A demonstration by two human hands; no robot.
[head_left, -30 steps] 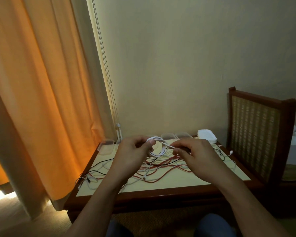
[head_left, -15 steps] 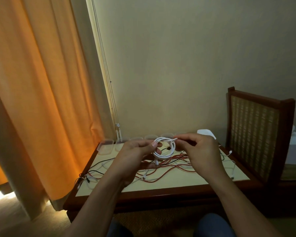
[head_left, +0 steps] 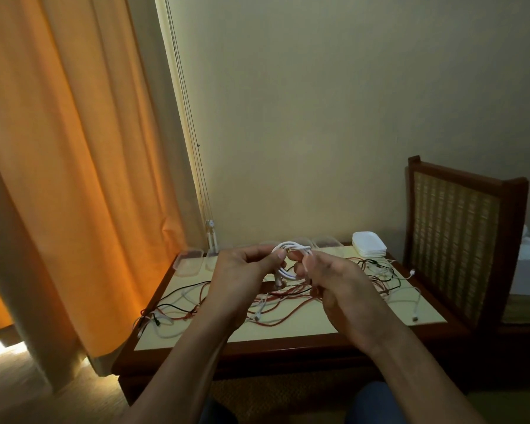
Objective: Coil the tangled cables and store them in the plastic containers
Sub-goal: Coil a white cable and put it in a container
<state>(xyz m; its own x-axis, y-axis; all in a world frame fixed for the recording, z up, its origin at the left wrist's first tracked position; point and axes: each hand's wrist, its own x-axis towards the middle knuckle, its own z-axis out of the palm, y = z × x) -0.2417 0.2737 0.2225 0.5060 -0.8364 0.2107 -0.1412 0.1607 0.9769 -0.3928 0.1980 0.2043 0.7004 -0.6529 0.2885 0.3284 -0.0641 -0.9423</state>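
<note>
An orange curtain hangs down the whole left side of the room, lit from behind, and a plain pale wall fills the rest. Against that wall stands a low table with a dark wooden rim and a cream top. A wooden chair with a woven cane back stands just beside the table's right edge.

Across the tabletop sprawls a tangle of cables, red, white and black strands crossing one another from the left corner to the right. One white lead trails off near the right edge with its plug lying on the cream surface.

The person sits in front of the table with both forearms stretched out over it. The left hand has its fingers curled, thumb and fingertips pinching the left side of a small white cable coil. The right hand is curled round the coil's right side. The coil is held up between the two hands, above the tangle and clear of the tabletop, wound in several loops, with a short end hanging below it.

Along the table's far edge sit clear plastic containers, the leftmost at the far left corner and the others partly hidden behind the hands. A stack of white lids rests at the far right corner.
</note>
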